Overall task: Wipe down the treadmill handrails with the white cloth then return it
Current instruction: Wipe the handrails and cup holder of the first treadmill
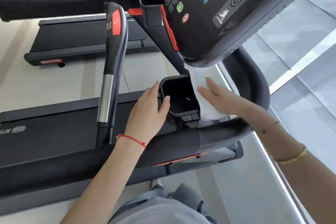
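Observation:
The white cloth (pixel 197 85) lies against the treadmill just right of a black cup holder (pixel 179 99), below the console (pixel 218 14). My right hand (pixel 216 94) presses flat on the cloth with straight fingers. My left hand (pixel 151 107) grips the cup holder's left rim, thumb hooked over the edge. The near black handrail (pixel 227 134) curves under my right forearm and loops up on the right (pixel 260 85). A centre grip bar (pixel 112 63) with a red pad and a chrome section stands left of my left hand.
The treadmill belt deck (pixel 54 132) stretches to the left. A second treadmill (pixel 81 42) sits beyond it, and a padded far handrail (pixel 63 0) crosses the top. A second cup holder (pixel 151 9) stands by the console. A window ledge and glass (pixel 300 60) run along the right.

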